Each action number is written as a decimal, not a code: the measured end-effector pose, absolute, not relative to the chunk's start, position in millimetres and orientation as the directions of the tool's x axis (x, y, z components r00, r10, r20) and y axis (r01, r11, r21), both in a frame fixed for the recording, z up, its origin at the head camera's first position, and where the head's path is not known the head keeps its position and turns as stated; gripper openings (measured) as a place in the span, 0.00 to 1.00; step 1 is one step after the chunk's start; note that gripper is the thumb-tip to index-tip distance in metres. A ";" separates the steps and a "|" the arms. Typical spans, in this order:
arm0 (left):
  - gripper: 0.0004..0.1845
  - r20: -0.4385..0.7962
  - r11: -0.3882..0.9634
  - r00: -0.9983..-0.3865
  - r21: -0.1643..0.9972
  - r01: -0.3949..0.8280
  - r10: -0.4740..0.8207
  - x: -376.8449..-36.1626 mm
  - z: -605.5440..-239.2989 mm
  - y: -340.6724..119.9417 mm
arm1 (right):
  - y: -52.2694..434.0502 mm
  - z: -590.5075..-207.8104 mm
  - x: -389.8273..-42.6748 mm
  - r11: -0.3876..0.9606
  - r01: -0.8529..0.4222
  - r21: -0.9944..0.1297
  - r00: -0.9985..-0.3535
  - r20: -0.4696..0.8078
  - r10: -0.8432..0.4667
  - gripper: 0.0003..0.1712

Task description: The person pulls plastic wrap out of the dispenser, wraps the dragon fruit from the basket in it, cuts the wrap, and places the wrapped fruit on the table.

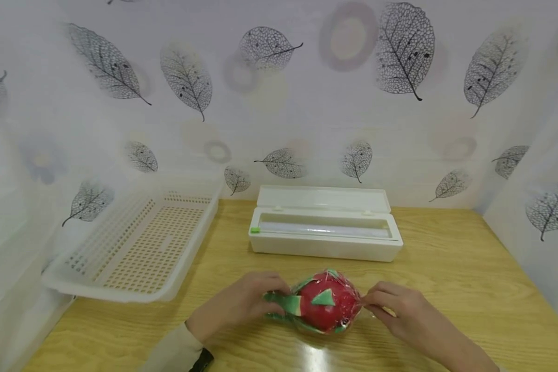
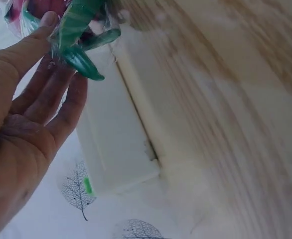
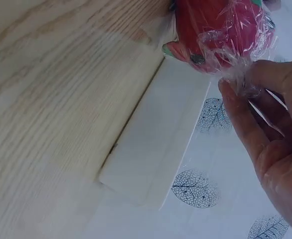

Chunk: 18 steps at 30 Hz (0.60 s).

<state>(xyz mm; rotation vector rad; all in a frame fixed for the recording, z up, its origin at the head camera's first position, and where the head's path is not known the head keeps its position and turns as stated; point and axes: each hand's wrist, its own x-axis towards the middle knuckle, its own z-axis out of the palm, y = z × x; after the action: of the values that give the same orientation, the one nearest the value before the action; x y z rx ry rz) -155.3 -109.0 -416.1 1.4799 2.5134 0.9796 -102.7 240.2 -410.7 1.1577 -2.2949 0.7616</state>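
A red dragon fruit (image 1: 331, 306) with green scales, wrapped in clear cling film (image 3: 240, 74), is held between both hands over the table. My left hand (image 1: 244, 302) grips its green leafy end (image 2: 81, 30), thumb on one side and fingers on the other. At the opposite, rounded end, my right hand (image 1: 402, 310) pinches a gathered bunch of the film between thumb and fingers. Behind the fruit stands a white cling film box (image 1: 325, 247), its lid (image 1: 323, 199) raised and a roll of film (image 1: 325, 230) inside.
To the left, a white perforated plastic basket (image 1: 167, 289) stands on the wooden table (image 1: 455, 258). A leaf-patterned curtain (image 1: 307, 113) hangs behind and along both sides. A small green piece (image 1: 255, 230) sits at the box's left front corner.
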 end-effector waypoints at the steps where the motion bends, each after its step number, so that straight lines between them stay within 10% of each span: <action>1: 0.17 0.236 0.351 -0.546 0.552 0.756 0.804 -154.9 -415.4 -109.6 | 240.4 -410.1 -102.6 0.490 -0.829 -0.269 -0.538 0.622 -0.569 0.23; 6: 0.41 0.072 0.553 -0.654 0.470 0.688 0.753 -145.1 -409.1 -111.4 | 243.8 -401.2 -96.3 0.577 -0.735 -0.356 -0.672 0.494 -0.551 0.13; 10: 0.61 -0.102 0.699 -0.711 0.320 0.639 0.696 -135.4 -406.3 -105.7 | 246.1 -392.7 -92.9 0.671 -0.546 -0.502 -0.832 0.227 -0.506 0.39; 13: 0.54 -0.155 0.733 -0.717 0.202 0.650 0.679 -130.4 -408.6 -98.2 | 243.6 -394.1 -95.4 0.642 -0.545 -0.539 -0.823 0.197 -0.533 0.44; 18: 0.26 -0.071 0.722 -0.719 0.032 0.691 0.691 -126.7 -416.1 -89.3 | 238.8 -405.8 -101.8 0.528 -0.695 -0.488 -0.718 0.434 -0.545 0.23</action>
<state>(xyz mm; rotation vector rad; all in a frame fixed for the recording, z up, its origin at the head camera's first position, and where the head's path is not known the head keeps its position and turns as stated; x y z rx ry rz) -126.7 -89.3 -416.1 1.1427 2.8430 0.0046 -101.8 238.8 -405.8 1.0486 -2.5397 0.9642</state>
